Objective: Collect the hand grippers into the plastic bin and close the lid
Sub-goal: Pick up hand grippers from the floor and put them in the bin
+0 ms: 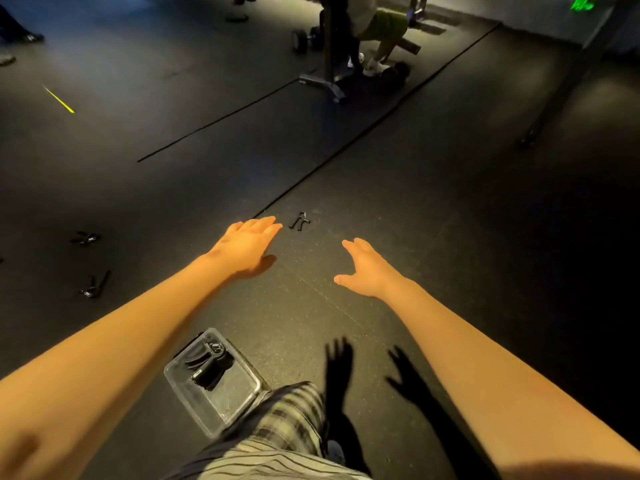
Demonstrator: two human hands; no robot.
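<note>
Both hands are being held out over the dark floor (450, 237), fingers straight and relaxed, and nothing is being grasped by either. The left hand (247, 244) is being held farthest forward, its fingertips just beside a black hand gripper (300, 221) that is lying on the floor near a seam between mats. This placing is judged to be meant for picking that piece up next. The right hand (363, 268), thumb spread apart from the fingers, is being held nearer and off to the side, probably for balance or to assist. The plastic bin (173, 367) is sitting on the floor close by the person's plaid shorts (287, 420), its near corner being hidden by them, presumably so that it is being kept within easy reach. It is standing open on top, and a stored gripper (209, 363) is lying at its far end. The lid is not being shown plainly. Two more pieces are lying at the left, well apart from the bin, a farther gripper (86, 238) and a nearer gripper (95, 285), so the collecting is judged to be at an early stage. Nothing is lying between the left hand and its target. Far ahead, a bench frame (332, 46), a dumbbell (304, 38) and a seated person (381, 29) are being seen, well clear of the reach.
</note>
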